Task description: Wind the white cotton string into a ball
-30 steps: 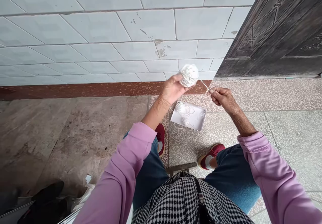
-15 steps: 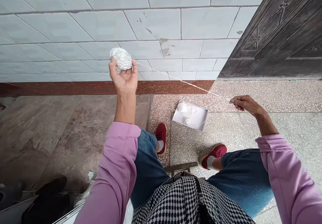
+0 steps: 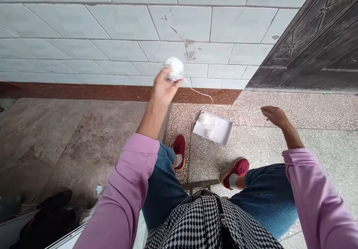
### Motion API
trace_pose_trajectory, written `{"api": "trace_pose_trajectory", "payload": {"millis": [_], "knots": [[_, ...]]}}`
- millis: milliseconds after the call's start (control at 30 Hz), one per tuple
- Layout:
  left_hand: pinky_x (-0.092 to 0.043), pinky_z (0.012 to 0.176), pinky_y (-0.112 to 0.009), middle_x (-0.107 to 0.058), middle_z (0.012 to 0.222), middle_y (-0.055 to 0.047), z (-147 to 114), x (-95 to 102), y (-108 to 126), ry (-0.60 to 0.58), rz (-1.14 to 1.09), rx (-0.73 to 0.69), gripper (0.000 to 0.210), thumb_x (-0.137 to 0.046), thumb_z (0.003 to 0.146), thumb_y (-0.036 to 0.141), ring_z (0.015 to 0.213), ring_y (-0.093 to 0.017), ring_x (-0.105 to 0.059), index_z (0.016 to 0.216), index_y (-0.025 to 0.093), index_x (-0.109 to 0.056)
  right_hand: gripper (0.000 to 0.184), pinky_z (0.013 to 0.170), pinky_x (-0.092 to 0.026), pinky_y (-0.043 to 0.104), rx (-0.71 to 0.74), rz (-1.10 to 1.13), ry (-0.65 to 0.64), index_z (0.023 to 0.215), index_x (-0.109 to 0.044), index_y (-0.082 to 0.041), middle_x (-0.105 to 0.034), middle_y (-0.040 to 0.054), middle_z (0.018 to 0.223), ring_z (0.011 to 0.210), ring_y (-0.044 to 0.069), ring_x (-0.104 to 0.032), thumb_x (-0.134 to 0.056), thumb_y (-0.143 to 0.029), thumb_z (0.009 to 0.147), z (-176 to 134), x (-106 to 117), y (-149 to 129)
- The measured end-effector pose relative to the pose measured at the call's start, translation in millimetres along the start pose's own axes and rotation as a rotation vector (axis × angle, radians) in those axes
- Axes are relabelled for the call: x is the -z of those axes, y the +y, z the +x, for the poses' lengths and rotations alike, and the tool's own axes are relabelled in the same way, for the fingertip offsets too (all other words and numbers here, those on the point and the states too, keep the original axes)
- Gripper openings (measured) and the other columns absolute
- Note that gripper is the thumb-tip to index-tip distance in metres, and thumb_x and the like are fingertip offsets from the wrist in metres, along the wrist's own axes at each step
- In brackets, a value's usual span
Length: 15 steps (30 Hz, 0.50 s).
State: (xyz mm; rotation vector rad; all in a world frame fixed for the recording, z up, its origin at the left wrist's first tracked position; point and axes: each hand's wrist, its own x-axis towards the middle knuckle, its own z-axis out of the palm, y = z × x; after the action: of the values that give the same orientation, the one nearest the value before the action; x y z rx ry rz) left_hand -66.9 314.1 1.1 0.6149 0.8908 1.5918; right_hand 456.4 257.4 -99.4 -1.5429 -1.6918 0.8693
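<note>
A ball of white yarn [image 3: 175, 69] is held in my left hand [image 3: 164, 87], closed around its lower side in front of the tiled wall. From the ball a slack strand [image 3: 201, 93] droops to the right, above a shallow white box [image 3: 223, 130]. Inside the box lie a larger ball of white yarn [image 3: 205, 118], a smaller one [image 3: 209, 133] and loose loops. Over the speckled floor to the right, my right hand [image 3: 274, 116] is raised with fingers stretched out, and no strand shows in it.
A white tiled wall [image 3: 123, 21] with a brown base strip [image 3: 112, 93] stands ahead. At the right is a dark carved door [image 3: 313, 47]. My red shoes [image 3: 179, 150] are near the box. Dark items [image 3: 56, 215] lie at the lower left.
My left hand has moved right with the yarn ball. The strand, earlier taut between both hands, now hangs slack, and my right hand has let it go.
</note>
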Motion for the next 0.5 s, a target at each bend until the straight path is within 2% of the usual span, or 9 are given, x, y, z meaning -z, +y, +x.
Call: {"api": "trace_pose_trajectory", "payload": {"millis": [33,67,133,200,267,333,400,467,500], "knots": [[-0.062,0.107,-0.042,-0.073,0.135,-0.010,-6.1,-13.5,-10.7,-0.081,0.016,0.057,0.041,-0.092,0.070,0.037,0.143,-0.034,-0.060,0.104,0.026,-0.072,0.006,0.053,-0.055,0.028,-0.007,0.014,-0.014,0.094,-0.085,-0.013,-0.083,0.0164,0.094,0.069,0.019,-0.073,-0.083,-0.018,0.090,7.0,-13.0,-12.7],[-0.062,0.107,-0.044,-0.073,0.136,-0.011,-12.6,-26.0,-21.3,-0.161,0.030,0.109,0.046,-0.094,0.068,0.038,0.143,-0.036,-0.060,0.107,0.026,-0.074,0.016,0.061,-0.061,0.031,-0.028,0.043,-0.030,0.105,-0.085,-0.014,-0.083,0.0179,0.106,0.082,0.022,-0.076,-0.081,-0.023,0.093,13.9,-27.0,-27.8],[-0.061,0.107,-0.048,-0.074,0.138,-0.012,-25.8,-47.7,-41.2,-0.298,0.062,0.219,0.055,-0.100,0.062,0.037,0.141,-0.038,-0.060,0.110,0.026,-0.075,0.031,0.078,-0.068,0.040,-0.029,0.143,-0.067,0.122,-0.082,-0.016,-0.080,0.0184,0.126,0.107,0.027,-0.077,-0.076,-0.033,0.096,26.0,-55.9,-63.2],[-0.060,0.108,-0.049,-0.074,0.139,-0.013,-37.7,-64.0,-57.2,-0.383,0.087,0.288,0.061,-0.102,0.059,0.039,0.140,-0.039,-0.061,0.112,0.025,-0.075,0.040,0.094,-0.067,0.048,0.024,0.255,-0.115,0.132,-0.077,-0.017,-0.076,0.0183,0.137,0.122,0.029,-0.073,-0.075,-0.037,0.097,33.9,-83.0,-99.4],[-0.059,0.110,-0.049,-0.073,0.137,-0.015,-46.4,-75.3,-67.9,-0.438,0.107,0.322,0.062,-0.102,0.062,0.043,0.138,-0.037,-0.062,0.113,0.023,-0.074,0.047,0.105,-0.063,0.054,0.082,0.339,-0.176,0.138,-0.073,-0.020,-0.075,0.0170,0.139,0.127,0.030,-0.071,-0.077,-0.039,0.095,36.6,-105.7,-129.0],[-0.058,0.110,-0.048,-0.074,0.134,-0.015,-50.8,-82.0,-73.5,-0.468,0.115,0.328,0.061,-0.100,0.065,0.047,0.136,-0.036,-0.064,0.114,0.023,-0.072,0.045,0.104,-0.062,0.053,0.124,0.385,-0.240,0.134,-0.073,-0.022,-0.079,0.0137,0.125,0.117,0.028,-0.074,-0.078,-0.045,0.096,33.8,-122.4,-147.9],[-0.059,0.107,-0.046,-0.075,0.130,-0.014,-51.8,-85.2,-75.4,-0.471,0.134,0.321,0.062,-0.099,0.067,0.051,0.130,-0.033,-0.067,0.114,0.023,-0.071,0.038,0.087,-0.063,0.044,0.140,0.390,-0.294,0.119,-0.075,-0.022,-0.079,0.0081,0.096,0.089,0.023,-0.073,-0.071,-0.055,0.101,26.0,-132.8,-156.9],[-0.061,0.097,-0.041,-0.076,0.125,-0.012,-51.2,-85.9,-76.0,-0.446,0.195,0.310,0.063,-0.099,0.067,0.054,0.117,-0.029,-0.071,0.113,0.023,-0.071,0.046,0.065,-0.053,0.033,0.144,0.349,-0.298,0.104,-0.074,-0.021,-0.063,0.0000,0.068,0.063,0.016,-0.058,-0.061,-0.065,0.106,14.8,-137.2,-161.0],[-0.061,0.091,-0.037,-0.077,0.123,-0.011,-50.9,-85.8,-76.5,-0.426,0.241,0.301,0.063,-0.098,0.067,0.057,0.109,-0.026,-0.072,0.113,0.023,-0.071,0.051,0.058,-0.046,0.031,0.152,0.314,-0.289,0.100,-0.073,-0.020,-0.054,-0.0029,0.062,0.057,0.014,-0.049,-0.058,-0.069,0.107,8.7,-137.4,-162.8]]}}
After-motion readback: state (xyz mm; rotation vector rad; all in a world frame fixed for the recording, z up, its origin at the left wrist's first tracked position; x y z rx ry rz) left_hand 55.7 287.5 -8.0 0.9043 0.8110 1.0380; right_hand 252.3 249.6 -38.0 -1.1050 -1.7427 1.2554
